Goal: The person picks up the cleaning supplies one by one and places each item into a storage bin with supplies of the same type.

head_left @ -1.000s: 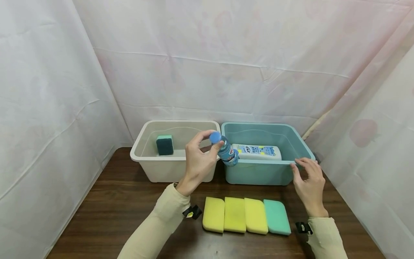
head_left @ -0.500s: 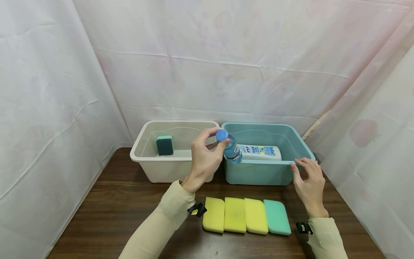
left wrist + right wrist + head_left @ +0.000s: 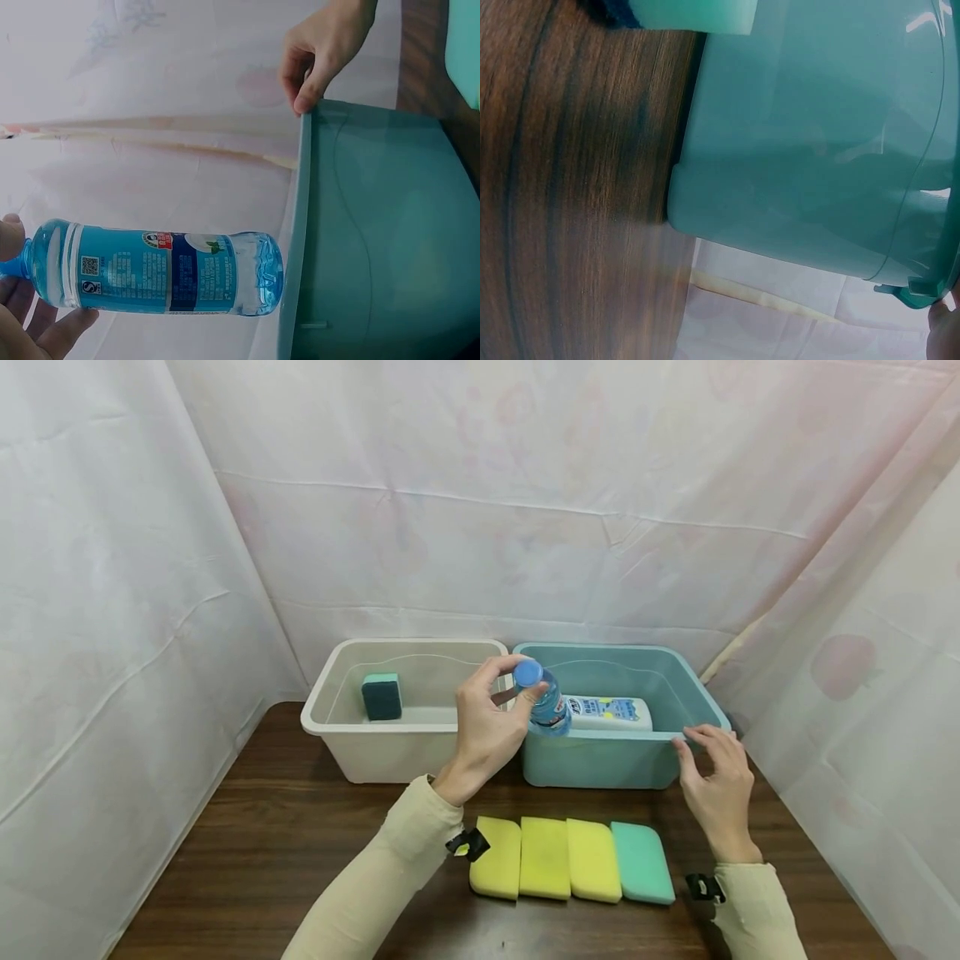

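Observation:
My left hand (image 3: 491, 718) grips a clear blue bottle (image 3: 551, 706) by its neck, just under the blue cap. The bottle hangs tilted over the left part of the teal bin's near rim; in the left wrist view its label (image 3: 157, 270) faces the camera. With thumb and fingertips, my right hand (image 3: 720, 785) pinches the near rim of the teal bin (image 3: 600, 764) close to its right corner. Inside that bin a white bottle (image 3: 611, 714) with a blue and yellow label lies on its side, its left end hidden behind the blue bottle.
Left of the teal bin stands a cream bin (image 3: 405, 752) with a green and dark sponge (image 3: 382, 697) in it. In front, yellow sponges (image 3: 545, 857) and a mint green sponge (image 3: 642, 862) lie in a row on the wooden table (image 3: 247, 860). White curtains surround the table.
My left hand has carried the blue bottle to the right, from the gap between the bins to above the teal bin's left part. My right hand keeps its place on the rim.

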`<state>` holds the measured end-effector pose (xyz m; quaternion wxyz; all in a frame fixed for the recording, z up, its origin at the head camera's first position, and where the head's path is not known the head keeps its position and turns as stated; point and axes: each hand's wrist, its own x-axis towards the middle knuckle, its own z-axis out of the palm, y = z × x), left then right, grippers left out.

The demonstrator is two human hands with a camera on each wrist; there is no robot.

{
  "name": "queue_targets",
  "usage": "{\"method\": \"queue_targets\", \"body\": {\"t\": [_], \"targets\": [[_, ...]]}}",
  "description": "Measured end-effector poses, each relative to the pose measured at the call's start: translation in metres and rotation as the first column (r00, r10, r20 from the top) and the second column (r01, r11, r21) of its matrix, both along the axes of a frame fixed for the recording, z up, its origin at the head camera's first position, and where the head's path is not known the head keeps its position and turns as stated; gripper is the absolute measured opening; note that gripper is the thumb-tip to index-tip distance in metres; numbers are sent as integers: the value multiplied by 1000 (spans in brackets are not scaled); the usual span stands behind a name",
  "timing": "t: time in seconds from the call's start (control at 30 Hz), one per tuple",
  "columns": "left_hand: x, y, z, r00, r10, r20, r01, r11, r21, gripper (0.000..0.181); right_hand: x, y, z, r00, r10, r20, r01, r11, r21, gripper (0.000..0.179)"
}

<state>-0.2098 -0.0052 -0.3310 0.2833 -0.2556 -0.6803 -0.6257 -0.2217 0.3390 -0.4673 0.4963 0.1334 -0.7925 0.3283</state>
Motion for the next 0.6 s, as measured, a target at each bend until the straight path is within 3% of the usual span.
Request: {"method": "queue_targets", "body": {"t": [0.6], "targets": [[-8,13,-3,1000,0,-15,-1,1000,-23,31,-2,-1,0,1000,16,-14,-16,1000,19,33]]}}
